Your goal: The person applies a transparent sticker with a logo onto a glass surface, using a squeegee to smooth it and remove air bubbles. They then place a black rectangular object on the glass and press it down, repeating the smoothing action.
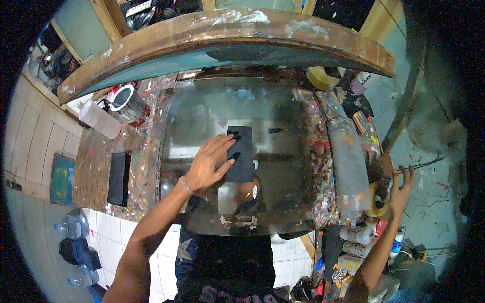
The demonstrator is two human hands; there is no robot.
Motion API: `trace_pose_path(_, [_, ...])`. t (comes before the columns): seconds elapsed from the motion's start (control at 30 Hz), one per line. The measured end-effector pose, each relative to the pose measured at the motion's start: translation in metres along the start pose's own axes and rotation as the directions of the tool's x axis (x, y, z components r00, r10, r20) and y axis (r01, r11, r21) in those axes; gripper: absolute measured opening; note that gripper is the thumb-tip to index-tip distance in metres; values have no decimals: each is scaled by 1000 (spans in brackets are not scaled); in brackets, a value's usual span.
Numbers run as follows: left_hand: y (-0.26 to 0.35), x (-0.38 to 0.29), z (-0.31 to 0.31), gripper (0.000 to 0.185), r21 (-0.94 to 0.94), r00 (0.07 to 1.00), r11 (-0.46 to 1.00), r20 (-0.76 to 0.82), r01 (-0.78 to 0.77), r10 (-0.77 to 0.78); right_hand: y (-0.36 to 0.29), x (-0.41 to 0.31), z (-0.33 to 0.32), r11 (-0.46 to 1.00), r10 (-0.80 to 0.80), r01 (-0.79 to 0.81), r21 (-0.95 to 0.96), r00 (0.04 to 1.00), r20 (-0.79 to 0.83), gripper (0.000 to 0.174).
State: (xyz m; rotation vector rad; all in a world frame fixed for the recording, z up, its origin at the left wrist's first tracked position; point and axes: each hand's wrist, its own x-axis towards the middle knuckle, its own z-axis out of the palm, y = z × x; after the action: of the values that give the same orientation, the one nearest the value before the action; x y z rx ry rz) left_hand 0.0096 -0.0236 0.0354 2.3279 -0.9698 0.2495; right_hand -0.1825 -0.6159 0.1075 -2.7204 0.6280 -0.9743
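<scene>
My left hand (206, 164) reaches over a glossy glass-like panel (204, 110) in the paint-stained wooden table. Its spread, dark-smudged fingertips touch a dark rectangular sheet (241, 166) lying near the panel's middle. At the table's right edge is my right hand (401, 191), beside a roll of yellowish tape (375, 206). Whether its fingers grip the tape or a thin dark cable (426, 163) by them cannot be made out. Tilted up over the far side of the panel is a wooden screen frame (242, 28) with teal mesh (170, 66).
On the left stand a translucent plastic bottle (100, 119), an open paint can (129, 104) and a black block (119, 180). A long grey wrapped bar (346, 163) lies at right. Another tape roll (320, 78) sits far right. Several containers (356, 235) crowd below the right edge.
</scene>
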Motion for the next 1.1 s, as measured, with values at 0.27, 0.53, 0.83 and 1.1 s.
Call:
trace_pose_path(0.27, [-32,36,24,80,112,967,989,247,-96,66,-165,-32,-37,963,-128,119,241,992,19,34])
trace_pose_path(0.53, [-34,34,33,88,123,961,985,264,-121,85,-241,-56,0,871,-175,96,482,977,122,42])
trace_pose_path(0.83, [-35,37,34,91,113,951,987,302,-111,73,-258,-67,46,646,-179,-120,754,936,302,48])
trace_pose_path(1.1, [-35,37,35,93,110,952,988,297,-110,72,-264,-81,80,652,-251,-62,756,923,293,42])
